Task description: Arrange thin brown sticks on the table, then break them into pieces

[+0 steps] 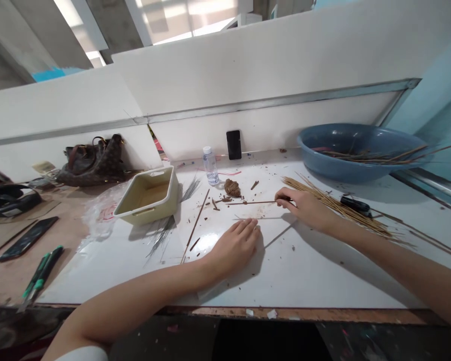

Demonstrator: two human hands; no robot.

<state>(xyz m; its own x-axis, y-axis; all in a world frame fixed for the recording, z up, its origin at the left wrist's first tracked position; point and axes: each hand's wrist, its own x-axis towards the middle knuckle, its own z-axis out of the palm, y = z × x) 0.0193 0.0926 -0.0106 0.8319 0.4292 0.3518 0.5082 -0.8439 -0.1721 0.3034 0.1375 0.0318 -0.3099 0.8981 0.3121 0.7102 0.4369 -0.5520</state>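
Observation:
My right hand is closed in a pinch on the right end of a thin brown stick, which points left above the white table surface. My left hand lies low over the table, palm down, its fingers stretched forward and holding nothing visible. Just beyond the stick sits a brown lump with crumbs around it. Another thin stick lies left of my left hand. A bundle of tan sticks spreads out behind and right of my right hand.
A yellow-green bin and thin wires stand left. Further back are a bottle, a phone and a blue basin holding sticks. A black-handled tool lies right; pliers and a bag are far left.

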